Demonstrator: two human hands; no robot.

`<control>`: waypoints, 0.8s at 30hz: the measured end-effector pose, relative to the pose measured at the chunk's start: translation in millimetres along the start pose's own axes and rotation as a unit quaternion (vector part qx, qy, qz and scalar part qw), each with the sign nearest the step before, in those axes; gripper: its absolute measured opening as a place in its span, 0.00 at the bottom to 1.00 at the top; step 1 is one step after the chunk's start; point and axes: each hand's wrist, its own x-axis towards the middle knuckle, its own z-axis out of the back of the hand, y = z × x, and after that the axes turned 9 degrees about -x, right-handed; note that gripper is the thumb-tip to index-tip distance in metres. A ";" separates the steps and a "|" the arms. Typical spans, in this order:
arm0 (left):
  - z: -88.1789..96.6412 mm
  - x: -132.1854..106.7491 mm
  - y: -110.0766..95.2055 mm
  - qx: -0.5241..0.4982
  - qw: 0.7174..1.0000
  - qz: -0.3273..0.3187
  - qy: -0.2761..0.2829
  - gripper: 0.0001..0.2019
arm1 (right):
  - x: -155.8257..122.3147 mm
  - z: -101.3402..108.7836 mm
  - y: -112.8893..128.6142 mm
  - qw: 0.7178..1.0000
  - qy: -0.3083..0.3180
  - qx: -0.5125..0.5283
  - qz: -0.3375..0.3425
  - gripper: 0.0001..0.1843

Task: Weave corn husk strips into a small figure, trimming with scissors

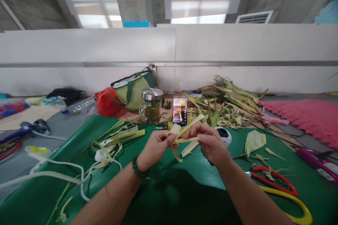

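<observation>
Pale yellow corn husk strips (188,140) stretch between my two hands above the green mat (169,197). My left hand (160,146), with a dark green bead bracelet on its wrist, pinches the strips where they cross. The fingers of my right hand (211,144) are closed on the other end of a strip. One loose strip end hangs below my left fingertips. Just beyond my hands a phone (180,117) stands upright with its screen lit, partly blurred. A white round object (225,135) sits behind my right hand, partly hidden by it.
A lidded glass jar (151,107) and a green bag (134,91) stand at the back. Husks (235,98) are heaped back right. Red-handled scissors (274,179) and a yellow handle (293,204) lie right, near a purple device (318,163). White cords (63,163) cross the left side.
</observation>
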 end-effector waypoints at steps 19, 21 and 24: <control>-3.2 2.5 13.1 -0.044 0.999 0.013 0.026 0.22 | -11.5 -1.1 14.7 0.715 -0.020 -0.602 0.355 0.14; -3.2 3.1 15.3 -0.025 0.999 0.001 0.027 0.21 | -21.0 -11.6 18.2 0.656 0.051 -0.638 0.401 0.16; -6.5 1.1 18.0 0.061 0.998 -0.021 0.013 0.17 | -30.5 -19.9 8.3 0.642 0.095 -0.665 0.370 0.17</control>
